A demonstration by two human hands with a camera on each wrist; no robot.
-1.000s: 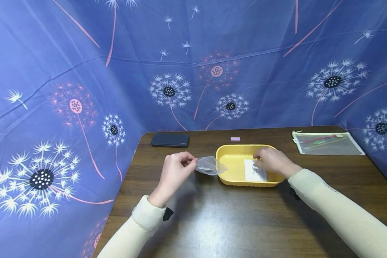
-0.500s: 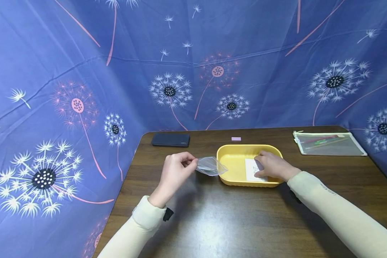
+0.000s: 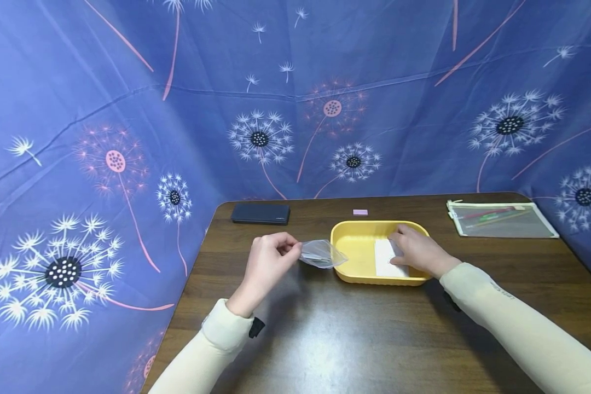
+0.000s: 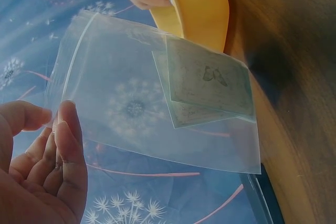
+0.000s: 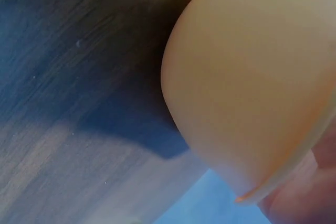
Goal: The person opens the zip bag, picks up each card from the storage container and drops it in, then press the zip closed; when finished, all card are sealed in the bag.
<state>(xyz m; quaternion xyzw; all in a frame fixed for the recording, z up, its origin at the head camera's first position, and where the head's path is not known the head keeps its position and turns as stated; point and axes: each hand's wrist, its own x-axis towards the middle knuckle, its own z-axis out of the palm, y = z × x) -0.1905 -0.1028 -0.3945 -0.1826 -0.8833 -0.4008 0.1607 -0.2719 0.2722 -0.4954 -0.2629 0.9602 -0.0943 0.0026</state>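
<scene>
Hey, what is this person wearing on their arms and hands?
Both hands, left hand and right hand, are bare. Each arm has a long, close-fitting cream sleeve reaching the wrist. A small black piece sticks out at the left cuff, another at the right. Faint dark lettering marks the right sleeve.

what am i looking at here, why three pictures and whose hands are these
These are one person's two bare hands, filmed by three cameras at one moment. The wide picture comes from a camera on the head; the two close ones come from cameras on each wrist.

The left hand pinches a clear plastic bag with cards inside. The right hand reaches into a yellow tray and rests on a white card there; its wrist camera shows mostly the tray's wall.

On the brown table also lie a dark flat case, a small pink piece and a clear zip pouch.
</scene>
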